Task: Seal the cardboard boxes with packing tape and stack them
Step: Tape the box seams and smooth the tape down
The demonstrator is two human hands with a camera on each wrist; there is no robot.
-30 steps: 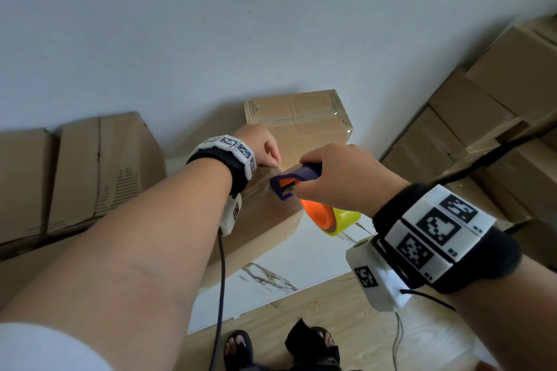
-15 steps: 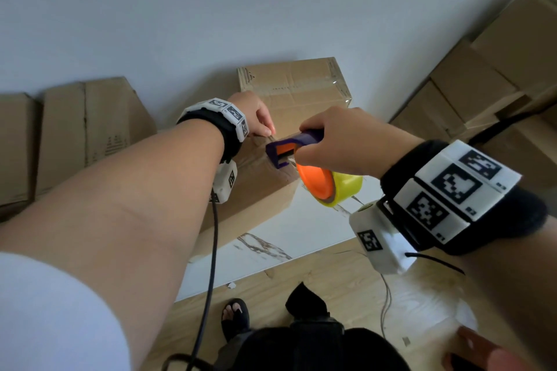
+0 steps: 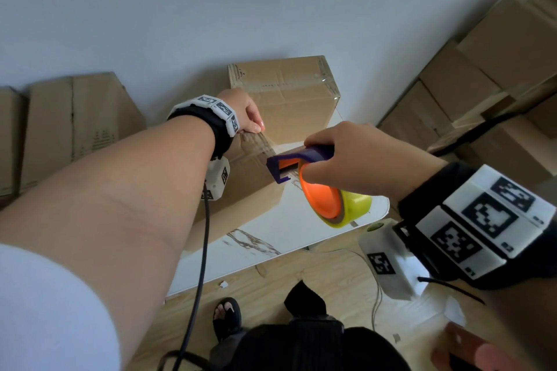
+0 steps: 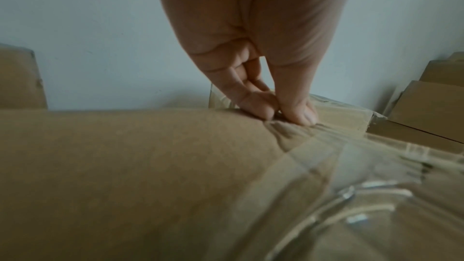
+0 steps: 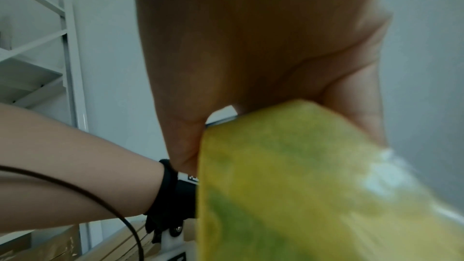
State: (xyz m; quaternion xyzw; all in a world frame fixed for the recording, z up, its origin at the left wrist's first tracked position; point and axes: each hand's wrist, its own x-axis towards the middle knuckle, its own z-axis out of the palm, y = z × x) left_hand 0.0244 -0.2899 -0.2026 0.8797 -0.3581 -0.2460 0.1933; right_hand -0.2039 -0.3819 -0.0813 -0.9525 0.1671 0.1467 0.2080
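Cardboard fills most of the left wrist view: the box (image 4: pixel 125 176) being sealed lies right under the left hand (image 3: pixel 245 113), whose straight fingertips (image 4: pixel 258 106) and thumb press down on the far top edge, pinning the end of a clear tape strip (image 4: pixel 326 156). From that grip the strip runs back toward the person along the top of the box, wrinkled and shiny where it has gone down.

Just to the right of the left grip, the right hand (image 3: pixel 358 156) is clenched round the purple handle of a tape dispenser (image 3: pixel 297 164). Its purple mouth sits at the near right top edge of the box, close to the taped strip; whether it touches the cardboard cannot be told. Below the right grip hangs the tape roll (image 3: pixel 346 206), with an orange hub and yellow-green rim; in the right wrist view the roll (image 5: pixel 314 186) is a blur directly under the palm.

Beyond the left grip, a second box (image 3: pixel 286 93) stands against the wall, already bearing clear tape along its edges. Both boxes rest on a white marbled surface (image 3: pixel 301 229). Further right of the right grip, more cardboard boxes (image 3: pixel 497 69) are piled up, and flattened cartons (image 3: pixel 75 123) lean against the wall to the left of the left forearm.
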